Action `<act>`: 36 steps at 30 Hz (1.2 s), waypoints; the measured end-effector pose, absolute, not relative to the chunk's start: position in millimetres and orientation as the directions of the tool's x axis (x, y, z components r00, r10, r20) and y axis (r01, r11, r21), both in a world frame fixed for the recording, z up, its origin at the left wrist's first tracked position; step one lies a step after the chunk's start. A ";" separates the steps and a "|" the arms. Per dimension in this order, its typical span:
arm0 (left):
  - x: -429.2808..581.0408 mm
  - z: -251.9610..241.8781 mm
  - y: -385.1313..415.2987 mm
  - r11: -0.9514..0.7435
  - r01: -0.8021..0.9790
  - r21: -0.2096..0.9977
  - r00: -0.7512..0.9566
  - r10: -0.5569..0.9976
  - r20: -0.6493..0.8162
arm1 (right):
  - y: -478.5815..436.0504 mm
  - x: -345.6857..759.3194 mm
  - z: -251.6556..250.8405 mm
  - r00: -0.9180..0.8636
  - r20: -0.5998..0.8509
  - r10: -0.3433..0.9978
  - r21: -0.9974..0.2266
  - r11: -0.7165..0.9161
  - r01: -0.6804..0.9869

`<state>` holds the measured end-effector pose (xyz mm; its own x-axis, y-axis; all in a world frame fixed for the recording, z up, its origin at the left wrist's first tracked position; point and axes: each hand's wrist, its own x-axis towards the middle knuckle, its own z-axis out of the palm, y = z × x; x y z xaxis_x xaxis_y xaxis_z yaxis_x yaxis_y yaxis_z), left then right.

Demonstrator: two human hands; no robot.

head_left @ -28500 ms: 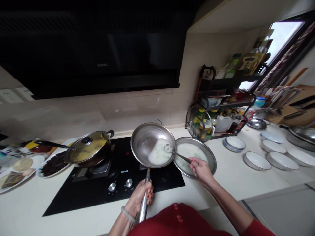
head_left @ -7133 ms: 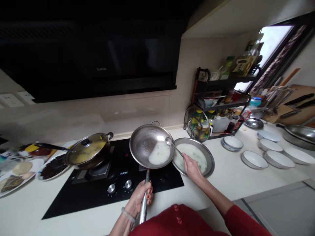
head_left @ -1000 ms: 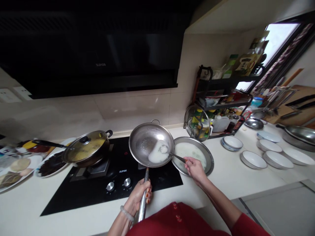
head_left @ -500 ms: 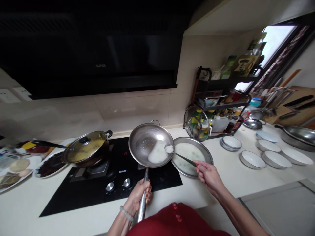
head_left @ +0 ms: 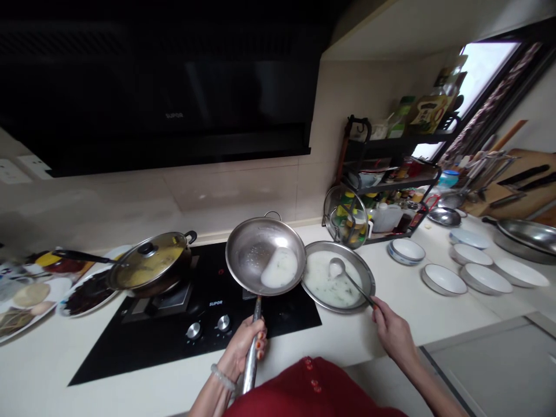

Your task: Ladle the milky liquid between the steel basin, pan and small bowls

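Steel pan (head_left: pixel 266 255), tilted above the black hob (head_left: pixel 143 339) with its handle clenched in the left hand (head_left: pixel 244 350), keeps a white pool; most soup already fills the metal basin (head_left: pixel 367 277) touching it, where the right hand (head_left: pixel 393 331) grips a ladle (head_left: pixel 336 267). Lidded pot (head_left: pixel 150 267) and white bowls (head_left: pixel 445 279) stand apart, blocking nothing.

I read this as a home kitchen: black cooktop (head_left: pixel 174 324) at 6 o'clock, range hood (head_left: pixel 165 87) at 12, lidded pan (head_left: pixel 150 263) at 9, spice rack (head_left: pixel 391 174) at 2, white bowls (head_left: pixel 443 279) and knife board (head_left: pixel 521 188) at 3
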<state>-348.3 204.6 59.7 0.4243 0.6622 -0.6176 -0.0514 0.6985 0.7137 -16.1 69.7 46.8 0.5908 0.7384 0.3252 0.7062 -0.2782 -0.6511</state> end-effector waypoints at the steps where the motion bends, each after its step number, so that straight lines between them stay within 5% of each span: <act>1: -348.3 59.8 204.7 0.697 -0.051 0.715 0.424 0.663 -0.617 | 66.1 -15.4 40.8 0.524 0.404 0.750 -0.572 -0.240 0.784; 6: -347.9 58.9 205.8 0.696 -0.047 0.716 0.427 0.662 -0.615 | 55.1 -13.8 23.8 0.274 0.591 0.758 -0.274 -0.131 0.953; 9: -347.9 58.2 206.1 0.699 -0.046 0.714 0.423 0.661 -0.620 | 58.1 -12.5 26.4 0.413 0.544 0.730 -0.441 -0.170 0.881; 12: -347.9 58.7 205.7 0.695 -0.049 0.717 0.430 0.663 -0.613 | 67.8 -16.4 39.2 0.690 0.325 0.647 -0.761 -0.255 0.597; 15: -347.6 60.4 205.2 0.695 -0.047 0.718 0.425 0.664 -0.615 | 81.7 -30.9 57.5 0.749 0.142 0.648 -0.921 -0.191 0.340; 19: -347.0 61.3 205.1 0.693 -0.048 0.719 0.423 0.667 -0.614 | 106.1 -60.1 76.2 0.600 0.200 0.774 -0.904 -0.091 0.419; 28: -347.1 57.0 206.3 0.687 -0.040 0.725 0.422 0.669 -0.611 | 176.4 -86.1 63.2 0.270 0.437 0.858 -0.593 0.049 0.804; 36: -345.7 60.7 206.2 0.696 -0.061 0.716 0.421 0.668 -0.614 | 198.9 -94.1 59.0 0.447 0.215 0.868 -0.806 -0.100 0.583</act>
<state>-345.7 206.2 60.7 0.4211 0.6679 -0.6136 -0.0610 0.6959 0.7156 -94.1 198.9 59.0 0.4470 0.8683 0.2151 0.5830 -0.1004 -0.8063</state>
